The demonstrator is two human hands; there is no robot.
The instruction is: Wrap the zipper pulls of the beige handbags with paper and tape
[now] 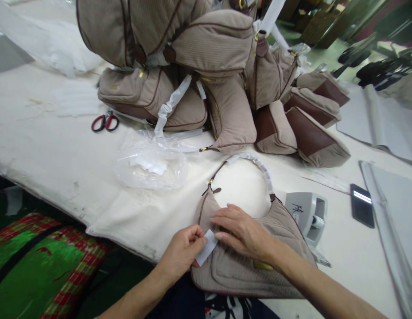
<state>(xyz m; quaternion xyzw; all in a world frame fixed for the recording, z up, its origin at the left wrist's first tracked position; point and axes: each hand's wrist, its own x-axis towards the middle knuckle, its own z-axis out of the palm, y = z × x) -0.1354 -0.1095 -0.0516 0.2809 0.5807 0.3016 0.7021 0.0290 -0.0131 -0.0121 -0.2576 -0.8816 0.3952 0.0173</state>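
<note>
The beige bag (235,277) lay in the lower centre of the frame, on the white-covered bench (60,146), with its wrapped handle (257,164) standing in an arch toward the middle. The left hand (183,247) had its grip closed on a small white slip (207,249), pinched between thumb and bent finger, above the left part of the bag. The right hand (244,232) rested palm down on the cloth with its grip released, fingers stretched; its thumb was just beside the upper end of the slip, and I could not tell if they touched.

The near edge of the bench ran slantwise from the left side of the frame down to the lower centre. The dark-trimmed bottom edge of the bag came close to the person's clothes. To the left of the bag, a wide stretch of bench was open for the left arm, up to the clear plastic wrap (153,166) and the scissors (104,122). On the right the room was narrower: a grey plastic device (307,215) stood tight beside the bag, and a phone (362,206) lay farther. Across the top, piled bags (212,42) closed the space.
</note>
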